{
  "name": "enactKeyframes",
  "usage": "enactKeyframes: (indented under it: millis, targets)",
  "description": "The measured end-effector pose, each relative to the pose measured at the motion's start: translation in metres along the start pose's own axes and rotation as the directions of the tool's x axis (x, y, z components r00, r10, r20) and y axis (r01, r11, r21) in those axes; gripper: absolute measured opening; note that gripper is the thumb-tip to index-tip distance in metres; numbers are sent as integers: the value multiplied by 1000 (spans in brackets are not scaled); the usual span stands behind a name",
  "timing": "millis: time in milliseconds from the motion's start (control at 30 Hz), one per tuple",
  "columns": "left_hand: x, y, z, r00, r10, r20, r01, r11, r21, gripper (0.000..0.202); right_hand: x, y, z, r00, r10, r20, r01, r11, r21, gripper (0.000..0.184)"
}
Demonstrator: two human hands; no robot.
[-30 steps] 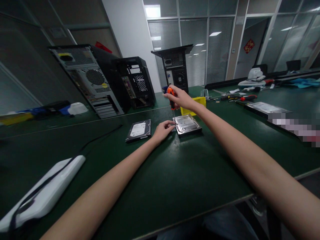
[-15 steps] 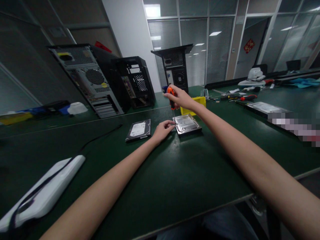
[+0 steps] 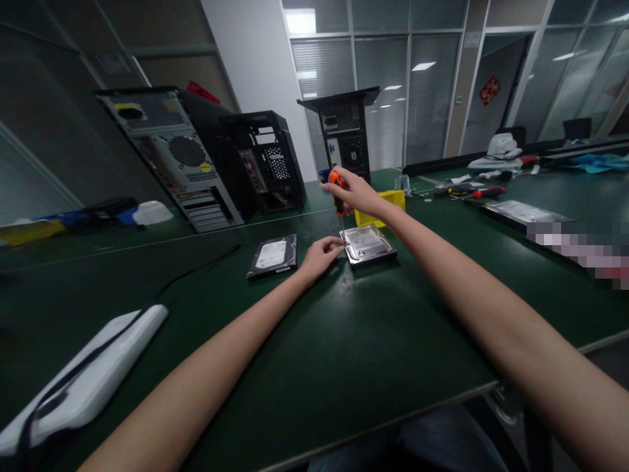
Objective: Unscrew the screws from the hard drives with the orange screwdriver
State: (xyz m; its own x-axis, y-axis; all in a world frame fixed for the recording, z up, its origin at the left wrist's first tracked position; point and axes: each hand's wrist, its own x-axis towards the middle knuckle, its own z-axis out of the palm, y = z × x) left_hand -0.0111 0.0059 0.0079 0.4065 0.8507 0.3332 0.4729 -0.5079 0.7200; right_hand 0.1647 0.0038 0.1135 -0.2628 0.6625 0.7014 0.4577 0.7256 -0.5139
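A hard drive (image 3: 369,244) with a silver face and a pale label lies flat on the green table (image 3: 339,354). My right hand (image 3: 360,193) is wrapped round the orange and black handle of a screwdriver (image 3: 339,204). The screwdriver stands upright, its thin shaft pointing down at the drive's far left corner. At the drive's left edge, the fingers of my left hand (image 3: 321,254) are pinched together against it, close to the screwdriver's tip. Whether a screw sits under the tip is too small to see. A second hard drive (image 3: 273,255) lies left of my left hand.
Behind my right hand is a yellow plastic holder (image 3: 396,198). Computer cases (image 3: 189,151) stand at the back left, another case (image 3: 344,137) at the back centre. Red and black pliers (image 3: 488,192) and another drive (image 3: 525,213) lie to the right. A white device (image 3: 98,373) with a black strap lies front left.
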Motion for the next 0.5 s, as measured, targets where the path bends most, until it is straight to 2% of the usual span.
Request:
enactKeyframes:
  millis: [233,500]
  targets:
    - [1,-2,1,1000,10,-7,-10,1000,-3,32,1,2,0,999,-28,-36,26,999,-46,35]
    - [1,-4,1,1000,13,-12,-13,1000,-4,33,-1,5,0,1000,2,-8,-2,999,-33,32]
